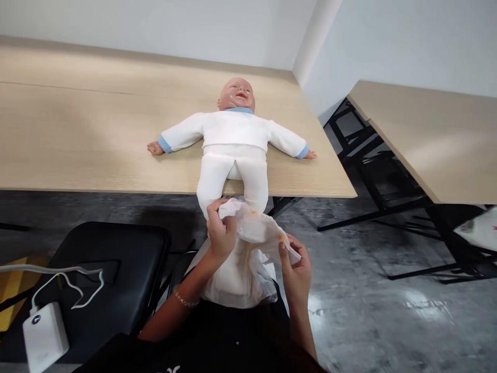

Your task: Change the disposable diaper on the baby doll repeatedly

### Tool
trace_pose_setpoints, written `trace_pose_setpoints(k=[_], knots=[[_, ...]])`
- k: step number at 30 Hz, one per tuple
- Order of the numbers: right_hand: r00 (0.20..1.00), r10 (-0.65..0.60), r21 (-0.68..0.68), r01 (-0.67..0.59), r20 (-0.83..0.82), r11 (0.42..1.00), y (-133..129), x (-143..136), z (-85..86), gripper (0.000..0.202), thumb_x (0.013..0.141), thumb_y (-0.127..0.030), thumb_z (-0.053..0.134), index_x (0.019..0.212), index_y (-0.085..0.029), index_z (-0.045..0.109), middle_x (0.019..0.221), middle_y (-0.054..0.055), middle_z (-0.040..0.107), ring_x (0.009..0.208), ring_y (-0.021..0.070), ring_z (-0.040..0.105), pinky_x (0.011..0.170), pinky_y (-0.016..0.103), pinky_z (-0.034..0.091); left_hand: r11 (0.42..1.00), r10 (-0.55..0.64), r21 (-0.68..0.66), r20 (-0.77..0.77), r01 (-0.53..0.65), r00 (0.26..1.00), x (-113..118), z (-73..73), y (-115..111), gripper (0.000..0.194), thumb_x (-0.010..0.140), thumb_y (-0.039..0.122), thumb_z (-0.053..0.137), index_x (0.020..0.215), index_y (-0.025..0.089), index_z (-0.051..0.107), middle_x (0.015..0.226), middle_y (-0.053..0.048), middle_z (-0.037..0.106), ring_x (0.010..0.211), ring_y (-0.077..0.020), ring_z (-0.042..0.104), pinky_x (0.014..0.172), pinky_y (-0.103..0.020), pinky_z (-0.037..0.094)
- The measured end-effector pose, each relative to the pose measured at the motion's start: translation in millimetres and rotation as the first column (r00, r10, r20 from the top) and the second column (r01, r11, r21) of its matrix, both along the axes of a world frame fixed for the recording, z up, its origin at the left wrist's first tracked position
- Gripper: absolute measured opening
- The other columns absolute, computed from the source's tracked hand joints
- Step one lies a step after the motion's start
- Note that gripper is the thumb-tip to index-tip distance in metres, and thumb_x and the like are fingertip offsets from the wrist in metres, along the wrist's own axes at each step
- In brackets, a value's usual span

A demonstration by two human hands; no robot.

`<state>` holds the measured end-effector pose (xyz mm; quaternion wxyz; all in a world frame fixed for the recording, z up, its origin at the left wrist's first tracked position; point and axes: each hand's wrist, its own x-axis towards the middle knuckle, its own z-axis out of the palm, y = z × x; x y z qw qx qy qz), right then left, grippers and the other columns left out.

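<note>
A white disposable diaper (229, 277) with small orange marks lies spread over my lap, its upper end lifted. My left hand (222, 231) pinches the left corner of that raised end. At its right corner, my right hand (297, 261) grips the diaper between thumb and fingers. Just beyond, a baby doll (235, 129) rests on its back at the table edge, arms stretched out sideways. It wears a white top with blue collar and cuffs, and its white legs hang over the edge toward me. The feet are hidden behind the diaper and my left hand.
The doll lies on a wooden table (97, 140) against a wall. A second table (435, 140) with black folding legs stands at the right. On the left, a black chair (128, 269) carries a white power bank (45, 334) with a cable.
</note>
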<state>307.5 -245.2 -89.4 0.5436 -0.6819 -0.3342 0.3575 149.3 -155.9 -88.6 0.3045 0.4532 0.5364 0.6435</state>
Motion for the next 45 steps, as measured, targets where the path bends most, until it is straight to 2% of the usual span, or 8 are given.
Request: trace_pose_setpoints(k=[9, 13, 18, 26, 31, 36, 39, 45], knots=[[0.995, 0.088, 0.044, -0.090, 0.045, 0.995, 52.8, -4.6, 20.0, 0.046, 0.075, -0.059, 0.078, 0.088, -0.017, 0.065, 0.076, 0.002, 0.063, 0.068, 0.0150, 0.055, 0.061, 0.025, 0.046, 0.999, 0.053, -0.007, 0.103, -0.052, 0.993, 1.8, 3.5, -3.4, 0.028, 0.084, 0.032, 0.072, 0.101, 0.020, 0.053, 0.087, 0.000, 0.061, 0.075, -0.0143, 0.060, 0.070, -0.025, 0.049], [0.976, 0.214, 0.009, -0.213, -0.048, 0.977, 75.2, 6.9, 23.2, 0.048, 0.068, -0.059, 0.082, 0.080, -0.016, 0.067, 0.069, 0.000, 0.060, 0.062, 0.0130, 0.049, 0.055, 0.023, 0.039, 0.962, -0.211, -0.106, 0.286, 0.250, 0.935, -18.2, 18.7, -8.4, 0.040, 0.080, 0.042, 0.079, 0.104, 0.020, 0.057, 0.088, -0.001, 0.064, 0.071, -0.0125, 0.061, 0.063, -0.021, 0.047], [0.922, 0.318, 0.026, -0.320, -0.220, 0.947, 87.0, 12.7, 22.8, 0.046, 0.066, -0.056, 0.085, 0.082, -0.016, 0.068, 0.073, 0.001, 0.062, 0.064, 0.0136, 0.051, 0.058, 0.024, 0.041, 0.728, -0.576, -0.214, 0.323, 0.651, 0.750, -40.3, 29.1, -0.9, 0.051, 0.057, 0.029, 0.093, 0.103, 0.018, 0.074, 0.112, -0.010, 0.073, 0.099, -0.0236, 0.068, 0.081, -0.028, 0.053], [0.898, 0.370, 0.067, -0.365, -0.237, 0.929, 82.7, 7.6, 28.4, 0.045, 0.069, -0.055, 0.085, 0.083, -0.017, 0.065, 0.073, 0.000, 0.061, 0.064, 0.0128, 0.051, 0.057, 0.023, 0.040, 0.906, -0.363, -0.152, 0.198, 0.395, 0.910, -14.8, 14.7, -0.8, 0.010, 0.077, 0.028, 0.075, 0.078, 0.018, 0.074, 0.076, -0.002, 0.069, 0.070, -0.0157, 0.060, 0.066, -0.026, 0.047], [0.920, 0.360, 0.233, -0.320, -0.157, 0.918, 48.4, 18.9, 23.3, 0.058, 0.072, -0.047, 0.087, 0.117, -0.022, 0.060, 0.118, 0.009, 0.066, 0.109, 0.0238, 0.063, 0.096, 0.036, 0.050, 0.980, -0.176, -0.063, 0.172, 0.190, 0.969, -6.5, 15.0, -6.1, 0.014, 0.083, 0.031, 0.070, 0.082, 0.018, 0.067, 0.074, 0.000, 0.065, 0.068, -0.0150, 0.056, 0.067, -0.026, 0.046], [0.998, 0.024, 0.284, -0.041, 0.063, 0.958, -0.3, 3.1, -6.5, 0.056, 0.075, -0.044, 0.085, 0.115, -0.024, 0.051, 0.115, 0.005, 0.055, 0.105, 0.0207, 0.058, 0.099, 0.038, 0.045, 0.990, -0.112, -0.069, 0.126, 0.121, 0.986, -1.2, 22.3, -4.8, 0.015, 0.087, 0.033, 0.069, 0.085, 0.019, 0.064, 0.075, 0.000, 0.061, 0.068, -0.0145, 0.052, 0.067, -0.027, 0.044], [0.972, -0.100, 0.209, 0.055, 0.211, 0.976, -16.1, -10.9, -20.3, 0.047, 0.076, -0.046, 0.083, 0.102, -0.022, 0.051, 0.094, 0.000, 0.051, 0.087, 0.0173, 0.053, 0.087, 0.034, 0.044, 0.991, -0.109, -0.067, 0.107, 0.117, 0.988, 0.5, 24.1, -3.8, 0.017, 0.087, 0.035, 0.068, 0.082, 0.019, 0.063, 0.071, 0.001, 0.058, 0.065, -0.0140, 0.050, 0.063, -0.026, 0.041], [0.956, 0.143, -0.091, -0.123, 0.255, 0.988, -12.8, -16.9, -23.4, 0.057, 0.074, -0.055, 0.081, 0.108, -0.019, 0.054, 0.098, 0.005, 0.060, 0.085, 0.0200, 0.056, 0.079, 0.034, 0.047, 0.994, -0.100, -0.029, 0.074, 0.102, 0.992, 0.4, 20.1, -1.5, 0.019, 0.089, 0.037, 0.066, 0.085, 0.019, 0.065, 0.075, 0.001, 0.063, 0.068, -0.0144, 0.055, 0.066, -0.025, 0.044]])
